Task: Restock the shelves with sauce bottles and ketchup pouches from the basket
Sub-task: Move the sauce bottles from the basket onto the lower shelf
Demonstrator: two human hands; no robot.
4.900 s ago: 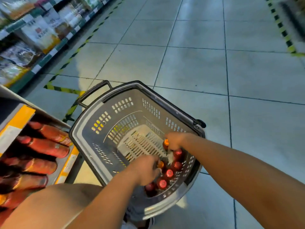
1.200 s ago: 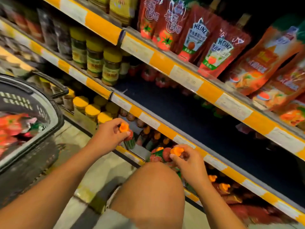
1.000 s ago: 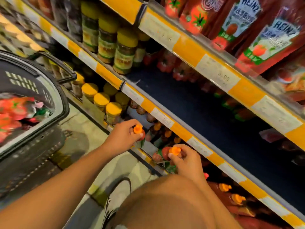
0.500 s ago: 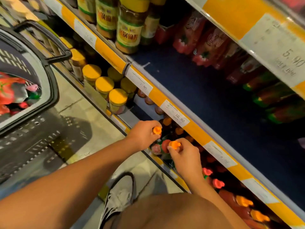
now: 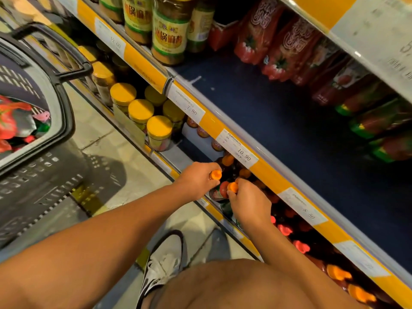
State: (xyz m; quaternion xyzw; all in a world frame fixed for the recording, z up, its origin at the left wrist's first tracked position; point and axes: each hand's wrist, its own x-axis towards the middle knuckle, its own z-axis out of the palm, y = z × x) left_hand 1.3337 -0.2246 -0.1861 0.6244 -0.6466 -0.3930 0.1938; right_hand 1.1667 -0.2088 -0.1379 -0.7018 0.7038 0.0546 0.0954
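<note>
The left hand (image 5: pixel 197 179) grips a sauce bottle by its neck, fingers curled just under the orange cap (image 5: pixel 215 174). It holds the bottle at the front edge of the bottom shelf (image 5: pixel 165 168), at about 12 o'clock from the white shoe (image 5: pixel 163 266). The right hand (image 5: pixel 248 202) sits just beside it, at 4 o'clock from the left hand, and pinches a second bottle (image 5: pixel 221 191) near its own orange cap (image 5: pixel 233 187). That bottle's red body shows between the two hands, tilted toward the shelf.

Behind the hands, more orange-capped bottles (image 5: pixel 227 160) stand in the dark of the bottom shelf, under a price rail (image 5: pixel 238 150) reading 10.90. Toward 4 o'clock along the same shelf lie bottles with red caps (image 5: pixel 301 246) and, farther on, orange ones (image 5: pixel 336 273).

At 11 o'clock from the hands stand yellow-lidded jars (image 5: pixel 159 128) in a cluster on the bottom shelf. The middle shelf (image 5: pixel 278 130) has a dark blue surface; at its back, toward 1 o'clock, ketchup pouches (image 5: pixel 281 52) lean in a row, and tall jars (image 5: pixel 170 34) with yellow labels stand at 12 o'clock.

The basket (image 5: pixel 64 108) is at 9 o'clock, well apart from the hands, on the tiled floor (image 5: pixel 107 157). Red pouches (image 5: pixel 9 126) lie inside it, and its black handle (image 5: pixel 73 65) points toward the shelves. A bare knee (image 5: pixel 234 284) fills the view at 6 o'clock.
</note>
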